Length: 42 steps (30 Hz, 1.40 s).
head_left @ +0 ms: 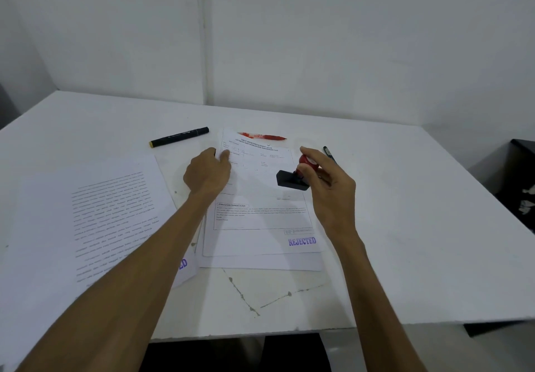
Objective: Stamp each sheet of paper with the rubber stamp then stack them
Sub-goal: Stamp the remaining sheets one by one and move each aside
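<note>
A printed form sheet [260, 212] lies in the middle of the white table [405, 226], on top of another sheet [260, 263], and bears a purple REJECTED mark [302, 241] at its lower right. My left hand [207, 173] pinches the form's upper left corner, which curls up. My right hand [327, 186] grips the red knob of the rubber stamp [292, 180], holding its black base tilted just above the form. To the left lies a text sheet [110, 212] with part of a purple stamp mark [183, 264] at its corner.
A black marker [179, 137] lies behind the sheets at the left. A red pen [262, 136] lies at the form's top edge and a dark pen [329, 153] sits behind my right hand. The table's front edge runs near me; a dark object [521, 180] stands at the right.
</note>
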Available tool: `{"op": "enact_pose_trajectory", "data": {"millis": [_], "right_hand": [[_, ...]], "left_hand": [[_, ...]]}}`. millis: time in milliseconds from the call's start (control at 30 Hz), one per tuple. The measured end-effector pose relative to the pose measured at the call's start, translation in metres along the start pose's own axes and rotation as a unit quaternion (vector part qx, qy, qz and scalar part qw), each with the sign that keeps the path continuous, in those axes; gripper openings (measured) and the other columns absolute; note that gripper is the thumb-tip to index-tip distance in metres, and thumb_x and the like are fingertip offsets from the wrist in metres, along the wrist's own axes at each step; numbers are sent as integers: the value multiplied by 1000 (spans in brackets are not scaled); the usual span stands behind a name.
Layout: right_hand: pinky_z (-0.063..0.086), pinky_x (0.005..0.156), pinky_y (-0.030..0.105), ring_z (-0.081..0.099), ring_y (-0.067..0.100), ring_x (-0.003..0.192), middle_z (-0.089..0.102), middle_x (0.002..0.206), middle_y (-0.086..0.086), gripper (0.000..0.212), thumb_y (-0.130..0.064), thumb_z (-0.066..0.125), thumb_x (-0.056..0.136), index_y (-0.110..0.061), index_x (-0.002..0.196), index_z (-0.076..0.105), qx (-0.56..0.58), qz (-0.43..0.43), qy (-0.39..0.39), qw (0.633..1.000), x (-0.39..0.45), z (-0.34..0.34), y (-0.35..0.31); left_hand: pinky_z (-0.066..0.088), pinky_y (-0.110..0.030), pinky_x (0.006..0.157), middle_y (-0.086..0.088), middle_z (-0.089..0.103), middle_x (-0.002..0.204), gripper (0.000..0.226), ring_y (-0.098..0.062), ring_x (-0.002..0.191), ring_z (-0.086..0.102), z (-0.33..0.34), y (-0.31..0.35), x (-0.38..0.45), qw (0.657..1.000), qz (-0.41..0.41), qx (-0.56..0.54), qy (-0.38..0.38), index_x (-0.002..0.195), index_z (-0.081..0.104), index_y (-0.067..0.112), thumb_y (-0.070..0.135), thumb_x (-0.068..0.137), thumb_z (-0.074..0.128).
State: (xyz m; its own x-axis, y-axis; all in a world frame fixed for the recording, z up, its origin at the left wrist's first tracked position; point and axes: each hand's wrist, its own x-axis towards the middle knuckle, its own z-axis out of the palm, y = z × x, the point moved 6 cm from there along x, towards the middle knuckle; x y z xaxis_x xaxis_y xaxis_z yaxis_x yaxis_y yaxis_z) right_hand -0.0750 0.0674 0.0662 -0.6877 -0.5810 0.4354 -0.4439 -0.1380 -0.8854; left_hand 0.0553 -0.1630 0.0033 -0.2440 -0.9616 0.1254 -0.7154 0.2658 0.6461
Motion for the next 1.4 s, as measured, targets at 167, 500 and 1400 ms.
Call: {"op": "enact_pose_trajectory", "data": {"millis": [167, 500, 1400], "right_hand": [[53, 89, 17, 67, 6, 105, 70, 105, -28, 31, -10, 65, 95, -34, 113, 69, 7, -2, 7, 1000, -2, -2, -9], [46, 87, 6, 68, 1, 95, 72, 110, -3, 26, -9, 66, 95, -18, 119, 71, 34, -10, -2, 999, -16, 11, -28], [49, 82, 8, 70, 3, 96, 73, 111, -5, 27, -11, 67, 95, -23, 119, 71, 71, -2, -72, 995, -61, 87, -57]], "left_hand": [[39, -35, 74, -8, 67, 111, 44, -32, 99, 62, -12, 1, -5, 1000, 16, 6, 25, 115, 59, 13, 49, 99, 40], [39, -35, 77, -10, 67, 112, 41, -34, 103, 61, -72, -41, 1, 997, -10, -23, 80, 119, 61, 17, 48, 97, 45], [42, -45, 85, -21, 65, 107, 46, -43, 98, 59, -206, -225, -49, 969, -133, 126, 168, 112, 61, 5, 45, 93, 51]]}}
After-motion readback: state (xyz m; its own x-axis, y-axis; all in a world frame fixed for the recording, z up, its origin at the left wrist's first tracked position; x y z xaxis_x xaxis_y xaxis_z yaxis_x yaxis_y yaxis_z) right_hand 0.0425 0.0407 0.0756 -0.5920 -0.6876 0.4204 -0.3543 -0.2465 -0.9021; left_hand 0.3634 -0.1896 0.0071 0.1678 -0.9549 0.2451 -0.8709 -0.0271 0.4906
